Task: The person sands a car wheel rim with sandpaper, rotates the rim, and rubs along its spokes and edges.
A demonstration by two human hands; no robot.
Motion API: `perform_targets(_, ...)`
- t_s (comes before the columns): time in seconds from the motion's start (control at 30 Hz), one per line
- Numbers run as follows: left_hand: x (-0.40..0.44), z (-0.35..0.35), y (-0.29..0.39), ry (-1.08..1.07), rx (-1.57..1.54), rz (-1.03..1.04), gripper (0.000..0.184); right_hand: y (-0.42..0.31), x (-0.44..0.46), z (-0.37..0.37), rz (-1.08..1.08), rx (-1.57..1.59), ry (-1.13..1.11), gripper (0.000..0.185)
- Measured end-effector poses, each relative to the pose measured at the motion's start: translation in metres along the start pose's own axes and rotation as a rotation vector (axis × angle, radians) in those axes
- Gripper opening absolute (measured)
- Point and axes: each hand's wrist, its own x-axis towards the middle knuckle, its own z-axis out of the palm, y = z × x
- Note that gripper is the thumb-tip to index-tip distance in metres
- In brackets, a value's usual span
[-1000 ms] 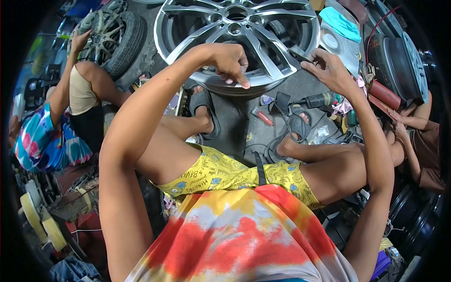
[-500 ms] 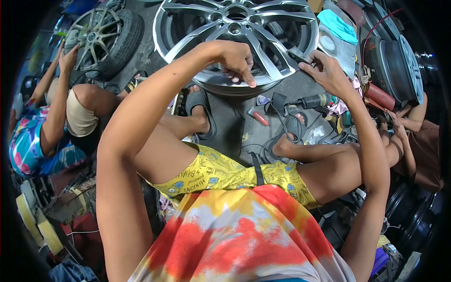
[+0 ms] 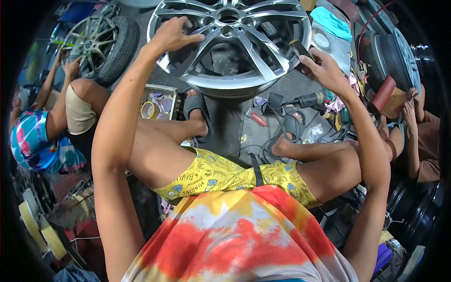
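Note:
A silver and dark alloy wheel rim (image 3: 230, 77) lies face up in front of me, its top cut off by the frame. My left hand (image 3: 174, 35) is over its left spokes, thumb stretched out and apart from the partly blurred fingers, with nothing held. I cannot tell whether it touches the metal. At the rim's right edge, my right hand (image 3: 325, 69) pinches a small dark flat piece (image 3: 297, 49) with a pale end, its kind unclear. That piece is close to the end of a right spoke.
A plastic crate (image 3: 174, 101) with tape rolls stands by my left foot. A corded power tool (image 3: 305, 101) and a red cylinder (image 3: 258, 119) lie on the floor. People sit on both sides: one by a tyred wheel (image 3: 91, 44), another holding a reddish-brown sheet (image 3: 392, 104).
My left hand has moved up and left from the rim's front edge to its left spokes, and its fingers have opened. The dark piece in my right hand has turned slightly.

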Motion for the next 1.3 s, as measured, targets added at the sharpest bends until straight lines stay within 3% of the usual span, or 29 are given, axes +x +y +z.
perform_targets(0.07, -0.002, 0.013, -0.014, -0.06, -0.01, -0.12, 0.091, -0.001, -0.001, 0.008, 0.134, 0.407, -0.005, 0.035)
perform_targets(0.1, -0.002, 0.017, -0.018, -0.173, -0.115, -0.177, 0.101, -0.004, -0.001, 0.011, 0.162, 0.446, -0.054, 0.034)
perform_targets(0.2, -0.005, 0.034, -0.021, -0.329, -0.456, -0.351, 0.101, -0.011, -0.001, 0.035, 0.239, 0.564, 0.02, 0.027)
perform_targets(0.33, -0.012, 0.038, -0.005, -0.241, -0.43, -0.382, 0.104, -0.006, 0.017, 0.04, 0.289, 0.666, 0.126, 0.039)
perform_targets(0.47, -0.016, 0.034, 0.014, -0.122, -0.285, -0.439, 0.104, 0.01, 0.042, 0.029, 0.318, 0.45, 0.26, 0.038)
perform_targets(0.6, -0.016, 0.042, 0.035, -0.091, -0.301, -0.532, 0.092, 0.04, 0.081, 0.008, 0.286, 0.208, 0.331, 0.034)
perform_targets(0.7, -0.014, 0.046, 0.057, -0.078, -0.594, -0.581, 0.081, 0.053, 0.105, -0.016, 0.213, 0.068, 0.406, 0.033)
perform_targets(0.77, -0.013, 0.054, 0.065, -0.097, -0.659, -0.581, 0.08, 0.086, 0.128, -0.035, 0.0, -0.131, 0.53, 0.041)
perform_targets(0.87, -0.011, 0.056, 0.062, -0.148, -0.738, -0.553, 0.075, 0.065, 0.107, -0.053, 0.125, -0.012, 0.412, 0.044)
perform_targets(0.9, -0.011, 0.054, 0.058, -0.188, -0.775, -0.538, 0.071, 0.064, 0.101, -0.057, 0.014, -0.481, 0.555, 0.041)
perform_targets(0.93, -0.012, 0.053, 0.055, -0.23, -0.81, -0.522, 0.068, 0.044, 0.087, -0.053, 0.016, -0.487, 0.554, 0.041)
perform_targets(1.0, -0.007, 0.046, 0.047, -0.324, -0.85, -0.52, 0.068, -0.012, 0.041, -0.034, 0.142, 0.119, 0.399, 0.035)
perform_targets(1.07, -0.002, 0.034, 0.047, -0.419, -0.826, -0.487, 0.073, -0.007, 0.01, -0.02, -0.172, -0.305, 0.416, 0.029)
perform_targets(1.1, 0.008, 0.044, 0.039, -0.366, -0.801, -0.498, 0.077, -0.019, -0.009, -0.011, -0.13, -0.348, 0.371, 0.029)
perform_targets(1.2, 0.033, 0.05, 0.034, -0.416, -0.851, -0.479, 0.073, -0.028, -0.048, 0.03, -0.111, -0.174, 0.438, 0.028)
perform_targets(1.27, 0.027, 0.051, 0.056, -0.354, -1.032, -0.536, 0.058, -0.024, -0.06, 0.06, -0.086, 0.036, 0.487, 0.035)
perform_targets(1.3, 0.031, 0.058, 0.047, -0.434, -1.175, -0.552, 0.054, -0.028, -0.064, 0.072, -0.116, 0.037, 0.528, 0.042)
